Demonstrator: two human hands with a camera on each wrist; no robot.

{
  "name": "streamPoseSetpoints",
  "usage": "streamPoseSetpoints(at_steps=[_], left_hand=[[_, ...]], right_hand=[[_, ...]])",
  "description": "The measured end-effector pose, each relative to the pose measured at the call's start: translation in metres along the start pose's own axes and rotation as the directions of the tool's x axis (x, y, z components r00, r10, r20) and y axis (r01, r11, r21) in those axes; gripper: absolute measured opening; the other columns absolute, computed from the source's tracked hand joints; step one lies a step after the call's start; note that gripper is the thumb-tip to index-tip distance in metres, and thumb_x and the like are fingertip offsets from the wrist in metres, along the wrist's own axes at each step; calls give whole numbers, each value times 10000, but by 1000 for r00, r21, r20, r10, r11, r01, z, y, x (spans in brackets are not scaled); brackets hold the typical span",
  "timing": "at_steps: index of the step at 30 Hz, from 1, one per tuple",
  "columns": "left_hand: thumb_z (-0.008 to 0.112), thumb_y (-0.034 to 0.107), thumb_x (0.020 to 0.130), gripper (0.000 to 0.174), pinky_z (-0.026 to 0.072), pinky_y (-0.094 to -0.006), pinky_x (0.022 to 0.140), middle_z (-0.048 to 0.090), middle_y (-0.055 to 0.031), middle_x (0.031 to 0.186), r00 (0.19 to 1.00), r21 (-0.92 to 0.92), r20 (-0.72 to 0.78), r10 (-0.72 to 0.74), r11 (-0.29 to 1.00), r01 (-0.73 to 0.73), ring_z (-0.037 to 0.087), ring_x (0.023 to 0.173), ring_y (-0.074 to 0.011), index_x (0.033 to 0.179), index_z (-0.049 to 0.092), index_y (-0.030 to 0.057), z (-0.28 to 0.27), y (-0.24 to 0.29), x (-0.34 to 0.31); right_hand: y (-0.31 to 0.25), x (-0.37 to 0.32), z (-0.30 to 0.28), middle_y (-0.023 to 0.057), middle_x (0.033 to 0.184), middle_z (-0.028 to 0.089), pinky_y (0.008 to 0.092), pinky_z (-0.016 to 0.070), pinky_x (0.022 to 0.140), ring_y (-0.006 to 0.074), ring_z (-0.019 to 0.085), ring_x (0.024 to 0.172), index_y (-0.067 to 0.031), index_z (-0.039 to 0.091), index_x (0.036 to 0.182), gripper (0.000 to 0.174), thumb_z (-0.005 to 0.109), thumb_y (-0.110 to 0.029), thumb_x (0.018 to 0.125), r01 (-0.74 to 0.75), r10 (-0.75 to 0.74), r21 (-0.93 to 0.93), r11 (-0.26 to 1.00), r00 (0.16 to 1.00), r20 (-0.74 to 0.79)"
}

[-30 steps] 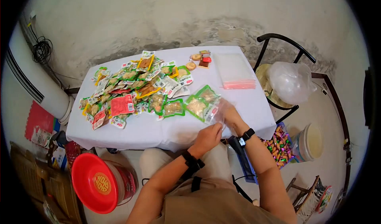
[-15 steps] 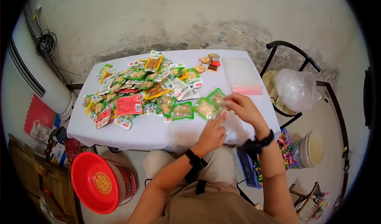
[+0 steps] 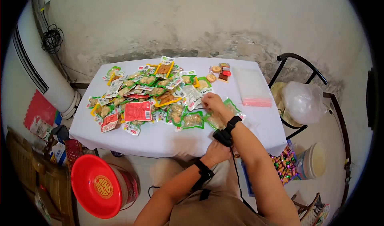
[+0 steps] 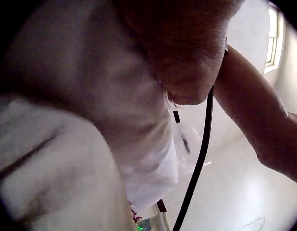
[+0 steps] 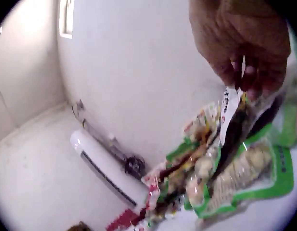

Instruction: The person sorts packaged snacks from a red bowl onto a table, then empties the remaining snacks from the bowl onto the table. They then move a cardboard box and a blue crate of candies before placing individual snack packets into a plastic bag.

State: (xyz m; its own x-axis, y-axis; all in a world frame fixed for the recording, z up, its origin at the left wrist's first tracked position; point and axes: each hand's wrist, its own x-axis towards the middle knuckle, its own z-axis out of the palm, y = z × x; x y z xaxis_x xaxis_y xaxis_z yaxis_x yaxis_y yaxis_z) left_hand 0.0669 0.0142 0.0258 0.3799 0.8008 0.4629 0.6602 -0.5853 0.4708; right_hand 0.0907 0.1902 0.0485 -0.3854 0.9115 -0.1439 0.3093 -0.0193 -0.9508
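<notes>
My right hand reaches over the right edge of a heap of snack packets. In the right wrist view its thumb and fingers pinch the upper edge of a white food packet. A green-edged packet of pale food lies just below it. Under my right forearm, another green-edged packet is partly covered. My left hand is low at the table's front edge, beneath the right wrist camera. Its fingers are hidden, and I cannot tell whether they hold anything.
A stack of clear bags with pink edges lies at the table's right. Small cakes and wrapped snacks sit beside it. A chair holds a big plastic bag. On the floor stand a red basin and a white bucket.
My right hand has moved left from the green-edged packets to the heap's edge and pinched a white packet. My left hand has drawn back from those packets to the table's front edge.
</notes>
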Motion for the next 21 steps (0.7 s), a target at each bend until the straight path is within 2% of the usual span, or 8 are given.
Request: streamPoseSetpoints(at_steps=[2, 5, 10, 13, 15, 17, 19, 21], left_hand=[[578, 163, 671, 276, 405, -382, 834, 576, -126, 981, 1000, 11, -16, 13, 1000, -13, 520, 942, -300, 921, 595, 47, 7, -4, -2], [555, 162, 725, 214, 393, -374, 817, 563, -108, 922, 997, 20, 45, 67, 997, -68, 514, 932, -267, 907, 564, 49, 2, -3, 2], [578, 100, 709, 126, 402, -366, 815, 554, -98, 937, 980, -80, -139, 142, 985, -154, 514, 929, -264, 805, 518, 44, 11, -7, 0], [575, 92, 700, 130, 406, -362, 800, 551, -96, 930, 977, -88, -162, 135, 985, -151, 518, 913, -266, 799, 511, 39, 8, -4, 1], [579, 79, 693, 116, 409, -363, 796, 554, -99, 920, 978, -107, -170, 120, 984, -139, 523, 903, -267, 778, 512, 37, 7, -3, 1], [583, 75, 689, 116, 411, -366, 793, 555, -103, 918, 977, -111, -178, 121, 984, -142, 525, 896, -269, 774, 513, 36, 7, -3, 2], [588, 70, 685, 117, 412, -369, 791, 556, -106, 915, 975, -113, -184, 125, 983, -147, 527, 889, -271, 769, 514, 36, 8, -5, -1], [619, 80, 673, 125, 412, -377, 816, 575, -116, 932, 969, -148, -230, 89, 981, -125, 535, 910, -278, 745, 520, 52, 12, -10, -3]], right_hand=[[-17, -27, -11, 37, 727, 573, 248, 487, 567, 114, 554, 624, -57, 559, 816, 97, 580, -150, 796, -16, 41, 504, 863, 998, -38], [-21, -63, -54, 42, 769, 557, 251, 475, 526, 127, 557, 646, -60, 546, 809, 75, 576, -124, 784, 55, -6, 473, 879, 994, -105], [-25, -150, -118, 43, 774, 585, 235, 449, 517, 112, 557, 626, -20, 548, 796, 95, 567, -114, 792, 402, -475, -255, 880, 758, -446], [-45, -209, -124, 88, 774, 584, 270, 452, 513, 180, 582, 614, -16, 532, 768, 81, 569, -87, 756, 275, -621, -617, 737, 636, -458], [-39, -230, -127, 121, 747, 569, 325, 455, 513, 266, 581, 627, -25, 521, 733, 69, 563, -79, 738, -19, -749, -935, 354, 593, -296], [-13, -237, -127, 128, 727, 553, 377, 449, 514, 306, 568, 637, -36, 512, 744, 75, 564, -86, 724, -61, -703, -935, 350, 642, -305], [23, -237, -131, 132, 778, 563, 385, 458, 545, 299, 573, 661, -42, 523, 832, 128, 573, -111, 736, 90, -489, -906, 413, 861, -138], [38, -233, -142, 168, 837, 575, 395, 461, 684, 309, 580, 746, -59, 525, 987, 271, 594, -197, 765, 94, -265, -636, 766, 947, -180]])
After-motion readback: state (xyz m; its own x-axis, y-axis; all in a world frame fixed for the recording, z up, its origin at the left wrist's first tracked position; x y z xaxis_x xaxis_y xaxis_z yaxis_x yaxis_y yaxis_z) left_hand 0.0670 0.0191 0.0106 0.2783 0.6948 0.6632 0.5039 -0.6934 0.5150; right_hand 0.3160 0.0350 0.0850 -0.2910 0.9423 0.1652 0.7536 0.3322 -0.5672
